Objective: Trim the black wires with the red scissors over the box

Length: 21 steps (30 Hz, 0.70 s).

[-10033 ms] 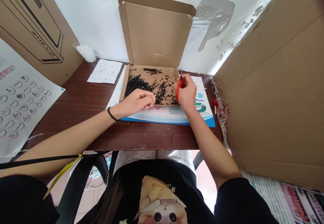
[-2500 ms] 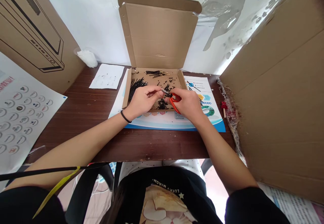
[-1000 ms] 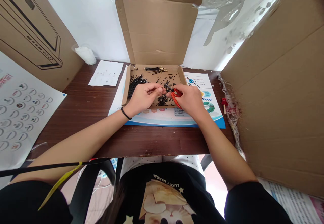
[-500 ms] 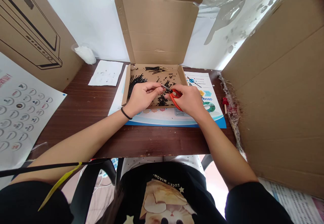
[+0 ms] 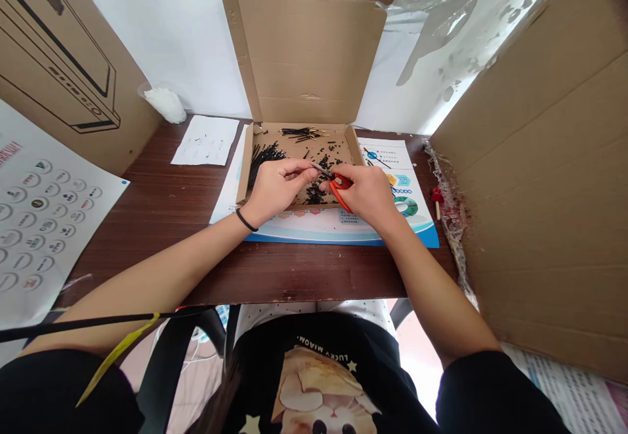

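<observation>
Red-handled snips (image 5: 338,196) over the cardboard box (image 5: 353,143).
Right hand (image 5: 371,192) grasps them; left hand (image 5: 275,186) also over the box, its grip indeterminable.

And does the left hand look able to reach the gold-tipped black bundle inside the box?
Probably yes: the bundle lies uncovered at the back of the open box, just beyond the left hand, and the lid stands raised. Only the red-handled cutters, close to that hand, need some care.

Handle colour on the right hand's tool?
The handles are orange-red; best seen in the head view.
</observation>
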Each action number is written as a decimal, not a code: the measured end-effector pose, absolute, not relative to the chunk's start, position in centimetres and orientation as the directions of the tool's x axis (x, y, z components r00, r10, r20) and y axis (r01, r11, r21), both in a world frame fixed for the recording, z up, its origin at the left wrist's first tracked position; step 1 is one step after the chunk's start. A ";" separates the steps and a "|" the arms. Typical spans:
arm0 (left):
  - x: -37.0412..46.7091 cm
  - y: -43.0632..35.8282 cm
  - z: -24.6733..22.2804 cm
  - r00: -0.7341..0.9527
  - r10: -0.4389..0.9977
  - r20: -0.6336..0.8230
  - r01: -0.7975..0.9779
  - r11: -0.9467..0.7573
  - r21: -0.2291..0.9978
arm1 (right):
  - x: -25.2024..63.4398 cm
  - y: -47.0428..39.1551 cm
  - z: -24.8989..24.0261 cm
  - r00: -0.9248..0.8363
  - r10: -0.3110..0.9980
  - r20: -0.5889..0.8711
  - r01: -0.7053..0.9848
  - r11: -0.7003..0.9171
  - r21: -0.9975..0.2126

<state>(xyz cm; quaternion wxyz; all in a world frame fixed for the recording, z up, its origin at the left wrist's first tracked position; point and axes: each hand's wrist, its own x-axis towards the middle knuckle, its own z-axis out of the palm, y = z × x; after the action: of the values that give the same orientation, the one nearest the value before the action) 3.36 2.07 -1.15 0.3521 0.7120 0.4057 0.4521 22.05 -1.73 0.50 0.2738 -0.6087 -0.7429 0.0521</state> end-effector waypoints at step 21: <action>3.4 2.1 -0.8 0.328 0.872 0.363 0.283 -0.457 0.843 | 22.1 -1.7 0.6 -0.085 0.949 0.303 0.845 0.230 -0.483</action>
<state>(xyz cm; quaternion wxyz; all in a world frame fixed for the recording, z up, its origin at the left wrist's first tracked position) 3.39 2.09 -0.81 0.3444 0.7385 0.3910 0.4279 22.05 -1.69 0.64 0.2840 -0.6137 -0.7310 0.0917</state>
